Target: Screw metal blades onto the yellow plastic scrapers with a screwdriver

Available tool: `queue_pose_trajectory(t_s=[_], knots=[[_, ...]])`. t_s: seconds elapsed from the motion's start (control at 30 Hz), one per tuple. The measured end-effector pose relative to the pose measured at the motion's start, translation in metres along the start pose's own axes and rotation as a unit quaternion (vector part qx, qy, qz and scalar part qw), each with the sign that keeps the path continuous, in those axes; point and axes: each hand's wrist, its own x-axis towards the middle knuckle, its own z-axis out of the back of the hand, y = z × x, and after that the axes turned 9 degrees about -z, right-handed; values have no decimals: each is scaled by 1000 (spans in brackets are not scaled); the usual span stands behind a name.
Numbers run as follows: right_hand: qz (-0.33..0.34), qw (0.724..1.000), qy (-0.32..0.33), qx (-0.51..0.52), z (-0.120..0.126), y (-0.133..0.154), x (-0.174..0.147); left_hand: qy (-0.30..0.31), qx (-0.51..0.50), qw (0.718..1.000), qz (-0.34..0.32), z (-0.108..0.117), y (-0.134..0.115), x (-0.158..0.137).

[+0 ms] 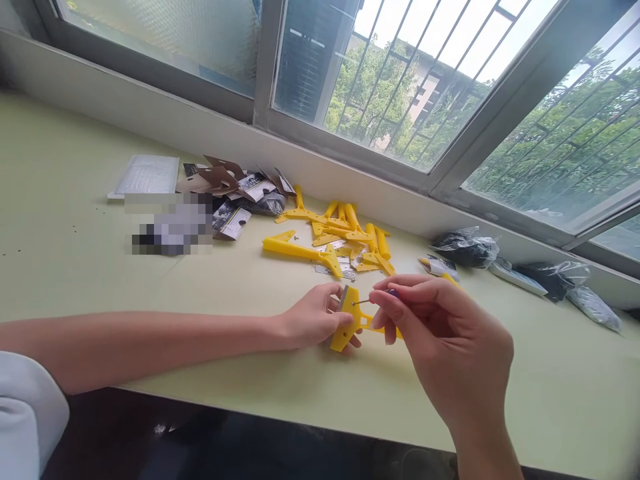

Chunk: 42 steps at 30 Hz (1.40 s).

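Observation:
My left hand [320,313] is closed around the head of a yellow scraper [352,327], holding it above the table near its front edge. A strip of metal blade shows along the scraper's left side, and its handle runs off to the right, partly behind my other hand. My right hand [445,340] pinches a small screwdriver [391,293] with a dark purple grip. The screwdriver's thin shaft points left, its tip at a screw in the upper part of the scraper head. A hole or second screw shows lower on the head.
Behind my hands lies a pile of yellow scraper parts [345,230] with metal blades among them. Cardboard packaging [233,187] and a white tray [147,175] lie at the back left. Plastic-wrapped black bundles [465,247] sit along the window wall at right. The table's front edge [250,419] runs below.

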Motion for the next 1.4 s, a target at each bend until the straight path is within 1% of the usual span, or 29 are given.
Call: queue_pose_trajectory(t_s=[0.07, 0.13, 0.2, 0.3, 0.37, 0.43, 0.53, 0.6, 0.63, 0.7, 0.77, 0.83, 0.87, 0.97, 1.03, 1.13, 1.17, 1.2, 1.23, 1.33, 1.4], knots=[[-17, 1000, -14, 12, -2, 1, 0, -3, 2, 1000, 5, 0, 0, 0], [-22, 1000, -6, 6, -2, 0, 1, -3, 2, 1000, 5, 0, -1, 0], [-4, 1000, 19, -19, 1, -1, 1, 1, -1, 1000, 3, -1, -1, 0], [38, 994, 79, -60, 9, -3, 1, 8, 2, 1000, -5, -1, -1, 0], [50, 990, 106, -77, 12, -1, 0, 10, 6, 1000, -16, 0, 0, 0], [45, 992, 89, -79, 12, 2, -1, 10, 5, 1000, -18, 0, 1, 1], [15, 999, 9, -40, 4, 6, -1, 5, -2, 1000, 1, 1, 2, 1], [-2, 999, -29, -26, 0, 6, 1, -1, -4, 1000, 10, 1, 3, 1], [-5, 999, -31, -33, -1, 5, 2, -2, -5, 1000, 11, 1, 3, 1], [12, 997, -3, -71, 1, 3, 3, -3, -7, 1000, 7, 1, 3, 1], [64, 989, 43, -126, 6, 1, 3, -3, -7, 1000, 2, 0, 3, 2], [128, 971, 74, -186, 11, 2, 1, -4, 0, 1000, -2, -1, 1, 2], [160, 961, 72, -214, 12, 3, -1, -5, 4, 1000, -1, -1, 0, 2], [238, 926, 23, -291, 14, 8, -4, -6, 14, 1000, 8, -2, -2, 2], [252, 911, 0, -327, 13, 10, -2, -11, 17, 1000, 14, -1, -1, 2], [233, 898, 26, -373, 15, 10, 5, -19, 15, 1000, 16, -1, 2, 2], [231, 888, 38, -396, 15, 10, 7, -20, 12, 1000, 17, 0, 3, 2], [236, 873, 51, -424, 16, 10, 10, -21, 10, 1000, 17, 0, 4, 3], [248, 852, 64, -457, 17, 11, 12, -21, 9, 1000, 17, 0, 5, 3], [301, 773, 113, -546, 22, 14, 22, -24, 5, 1000, 19, 2, 8, 5], [342, 724, 153, -579, 28, 15, 31, -28, 5, 999, 18, 3, 9, 5]])
